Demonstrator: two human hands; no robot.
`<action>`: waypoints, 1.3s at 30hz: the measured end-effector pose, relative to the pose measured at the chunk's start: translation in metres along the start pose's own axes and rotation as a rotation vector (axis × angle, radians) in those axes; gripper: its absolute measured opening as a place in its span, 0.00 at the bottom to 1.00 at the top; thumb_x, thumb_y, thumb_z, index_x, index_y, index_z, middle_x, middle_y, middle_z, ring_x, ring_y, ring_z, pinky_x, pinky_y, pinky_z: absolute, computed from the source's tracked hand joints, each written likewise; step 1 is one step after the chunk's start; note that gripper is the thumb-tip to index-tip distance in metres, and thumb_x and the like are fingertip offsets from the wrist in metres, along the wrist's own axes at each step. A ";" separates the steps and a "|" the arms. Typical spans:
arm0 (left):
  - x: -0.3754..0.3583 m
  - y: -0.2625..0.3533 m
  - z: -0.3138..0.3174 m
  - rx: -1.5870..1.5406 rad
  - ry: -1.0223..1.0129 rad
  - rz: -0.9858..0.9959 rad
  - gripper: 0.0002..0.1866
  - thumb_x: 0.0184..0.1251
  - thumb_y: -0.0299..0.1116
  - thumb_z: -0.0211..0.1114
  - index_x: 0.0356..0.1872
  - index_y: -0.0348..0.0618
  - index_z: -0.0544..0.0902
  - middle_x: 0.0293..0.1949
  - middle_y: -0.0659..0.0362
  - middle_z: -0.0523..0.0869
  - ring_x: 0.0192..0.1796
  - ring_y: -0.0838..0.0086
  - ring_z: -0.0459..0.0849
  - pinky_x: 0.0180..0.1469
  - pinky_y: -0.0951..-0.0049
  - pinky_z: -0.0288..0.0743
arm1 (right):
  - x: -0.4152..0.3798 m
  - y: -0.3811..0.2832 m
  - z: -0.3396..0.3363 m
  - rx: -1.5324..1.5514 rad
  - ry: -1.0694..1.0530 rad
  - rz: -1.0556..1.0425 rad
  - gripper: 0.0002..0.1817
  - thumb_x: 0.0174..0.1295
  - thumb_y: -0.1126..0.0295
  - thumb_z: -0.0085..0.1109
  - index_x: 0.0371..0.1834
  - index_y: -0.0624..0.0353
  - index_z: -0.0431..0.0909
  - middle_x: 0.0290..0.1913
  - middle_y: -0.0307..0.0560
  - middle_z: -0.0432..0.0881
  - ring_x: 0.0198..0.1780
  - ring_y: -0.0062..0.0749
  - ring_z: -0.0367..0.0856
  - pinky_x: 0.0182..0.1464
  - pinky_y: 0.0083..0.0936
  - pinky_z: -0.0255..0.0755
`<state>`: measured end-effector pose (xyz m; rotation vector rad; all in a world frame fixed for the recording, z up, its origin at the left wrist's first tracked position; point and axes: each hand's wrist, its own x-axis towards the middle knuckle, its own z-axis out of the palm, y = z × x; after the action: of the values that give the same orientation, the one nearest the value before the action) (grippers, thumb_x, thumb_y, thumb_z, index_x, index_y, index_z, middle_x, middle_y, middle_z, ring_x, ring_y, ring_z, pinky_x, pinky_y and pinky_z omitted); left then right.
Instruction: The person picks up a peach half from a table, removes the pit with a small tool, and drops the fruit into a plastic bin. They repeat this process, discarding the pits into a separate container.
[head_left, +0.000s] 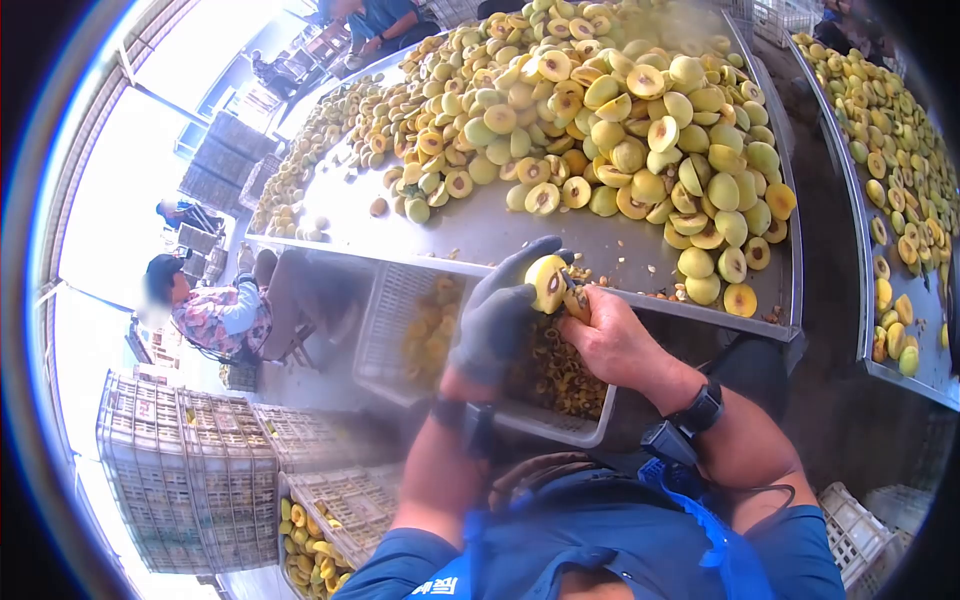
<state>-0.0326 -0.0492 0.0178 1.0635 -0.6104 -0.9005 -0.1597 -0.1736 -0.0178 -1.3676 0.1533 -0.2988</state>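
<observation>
Left hand (497, 318), in a dark glove, is curled closed around a halved peach (547, 283), cut face up, pit hollow showing. Right hand (612, 340), bare, is clenched on a small tool (574, 297) whose tip touches the peach half; blade shape too blurred to tell. Both hands sit just off the near edge of the metal table (500, 235), above a white plastic crate (560, 424). The crate hangs below the table's near edge and holds brownish pits and scraps. Both wrists carry a dark band with a device.

On the table, a big heap of peach halves (620, 110) covers the middle and far side, reaching the right edge; a few halves lie near the near right corner. Small scraps scatter along the near edge. A second table (935, 375) to the right also carries peach halves.

Left of the table a seated person (215, 315) in a patterned top works beside stacked crates (185, 470). Another crate with fruit (310, 545) sits low, near the left forearm.
</observation>
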 end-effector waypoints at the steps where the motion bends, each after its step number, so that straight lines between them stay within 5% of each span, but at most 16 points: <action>1: -0.002 0.002 0.001 0.013 0.012 -0.006 0.36 0.68 0.39 0.65 0.74 0.28 0.70 0.67 0.45 0.81 0.66 0.63 0.81 0.72 0.65 0.73 | 0.000 -0.004 0.002 0.040 -0.010 -0.010 0.09 0.72 0.75 0.54 0.52 0.66 0.77 0.35 0.37 0.82 0.34 0.19 0.76 0.36 0.23 0.73; 3: -0.009 0.005 0.003 0.036 0.042 -0.027 0.32 0.68 0.32 0.60 0.73 0.29 0.72 0.64 0.48 0.82 0.62 0.66 0.83 0.67 0.67 0.75 | -0.007 -0.030 -0.002 0.105 -0.113 0.174 0.09 0.72 0.75 0.54 0.51 0.66 0.76 0.34 0.38 0.82 0.34 0.22 0.79 0.38 0.25 0.74; 6: -0.014 0.018 0.013 0.188 0.063 -0.071 0.31 0.70 0.30 0.59 0.73 0.30 0.73 0.63 0.50 0.83 0.61 0.68 0.83 0.66 0.69 0.74 | -0.008 -0.024 0.005 -0.151 -0.030 0.031 0.09 0.72 0.74 0.54 0.51 0.67 0.74 0.31 0.42 0.83 0.33 0.30 0.82 0.38 0.31 0.77; 11: -0.014 0.009 0.003 0.246 0.056 -0.069 0.29 0.71 0.30 0.56 0.72 0.30 0.74 0.62 0.52 0.83 0.61 0.70 0.83 0.66 0.70 0.74 | -0.008 -0.021 -0.001 -0.182 -0.138 0.185 0.13 0.70 0.72 0.56 0.51 0.69 0.73 0.33 0.54 0.86 0.37 0.43 0.86 0.44 0.41 0.79; 13: -0.018 0.007 0.001 0.215 0.067 -0.087 0.29 0.72 0.31 0.56 0.72 0.30 0.74 0.61 0.52 0.84 0.60 0.71 0.83 0.66 0.70 0.74 | -0.011 -0.007 0.007 -0.599 -0.010 0.023 0.14 0.68 0.71 0.57 0.51 0.70 0.73 0.36 0.61 0.86 0.42 0.49 0.87 0.48 0.43 0.79; 18: -0.020 0.002 0.004 0.151 0.117 -0.102 0.24 0.77 0.33 0.54 0.67 0.30 0.78 0.56 0.53 0.86 0.58 0.72 0.84 0.64 0.70 0.76 | -0.011 -0.005 0.003 -0.377 -0.091 0.099 0.14 0.67 0.71 0.57 0.50 0.69 0.75 0.42 0.69 0.86 0.49 0.56 0.86 0.54 0.43 0.78; 22: -0.017 -0.037 0.003 0.607 0.359 0.294 0.18 0.82 0.34 0.54 0.57 0.31 0.84 0.49 0.56 0.89 0.49 0.75 0.85 0.56 0.72 0.78 | -0.007 0.000 0.011 -0.404 -0.129 0.062 0.15 0.66 0.71 0.57 0.52 0.69 0.76 0.44 0.70 0.85 0.50 0.57 0.86 0.55 0.43 0.77; 25: -0.014 -0.050 -0.004 0.762 0.450 0.387 0.16 0.83 0.34 0.55 0.51 0.32 0.86 0.44 0.57 0.90 0.43 0.77 0.85 0.49 0.74 0.79 | 0.000 0.015 0.011 -0.032 -0.336 0.051 0.16 0.66 0.73 0.57 0.54 0.69 0.76 0.45 0.68 0.86 0.50 0.54 0.86 0.55 0.42 0.78; 27: -0.013 -0.052 -0.001 0.889 0.482 0.442 0.14 0.82 0.33 0.55 0.49 0.32 0.87 0.42 0.58 0.90 0.40 0.78 0.85 0.46 0.75 0.80 | -0.008 -0.003 0.017 -0.467 -0.220 0.127 0.15 0.67 0.73 0.56 0.54 0.70 0.77 0.46 0.66 0.86 0.51 0.50 0.86 0.56 0.40 0.78; 28: -0.012 -0.051 0.002 0.831 0.506 0.413 0.14 0.82 0.32 0.56 0.48 0.33 0.87 0.41 0.58 0.90 0.40 0.78 0.85 0.45 0.75 0.79 | -0.011 -0.013 0.020 -0.683 -0.158 0.163 0.15 0.67 0.74 0.56 0.54 0.70 0.77 0.47 0.66 0.86 0.51 0.48 0.86 0.56 0.39 0.78; 31: -0.015 -0.044 0.011 0.382 0.575 0.198 0.12 0.81 0.30 0.56 0.47 0.33 0.86 0.41 0.57 0.90 0.40 0.79 0.84 0.45 0.75 0.79 | -0.007 0.006 0.013 -0.348 -0.227 0.047 0.16 0.68 0.74 0.55 0.56 0.72 0.75 0.45 0.69 0.86 0.50 0.53 0.87 0.53 0.42 0.79; 34: -0.013 -0.049 0.007 0.601 0.557 0.283 0.12 0.79 0.30 0.58 0.45 0.33 0.87 0.40 0.58 0.90 0.40 0.78 0.84 0.46 0.74 0.79 | 0.000 0.042 0.003 -0.408 -0.278 -0.147 0.17 0.67 0.74 0.56 0.57 0.71 0.73 0.42 0.73 0.85 0.50 0.67 0.86 0.51 0.50 0.79; 36: -0.013 -0.049 0.009 0.523 0.580 0.245 0.12 0.79 0.30 0.58 0.46 0.33 0.88 0.39 0.58 0.90 0.41 0.78 0.84 0.47 0.74 0.80 | -0.008 0.015 0.019 -0.738 -0.054 0.229 0.13 0.65 0.74 0.58 0.51 0.69 0.74 0.41 0.75 0.84 0.52 0.72 0.82 0.52 0.52 0.79; 39: -0.010 -0.051 0.006 0.364 0.606 0.172 0.13 0.79 0.31 0.59 0.47 0.33 0.88 0.39 0.58 0.91 0.41 0.78 0.85 0.48 0.74 0.80 | -0.008 0.015 0.018 -0.578 -0.106 0.086 0.17 0.69 0.70 0.58 0.57 0.68 0.75 0.45 0.75 0.85 0.55 0.68 0.84 0.54 0.47 0.79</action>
<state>-0.0589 -0.0541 -0.0275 1.5036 -0.3485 -0.2846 -0.1601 -0.1516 -0.0291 -1.9389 0.2200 -0.1089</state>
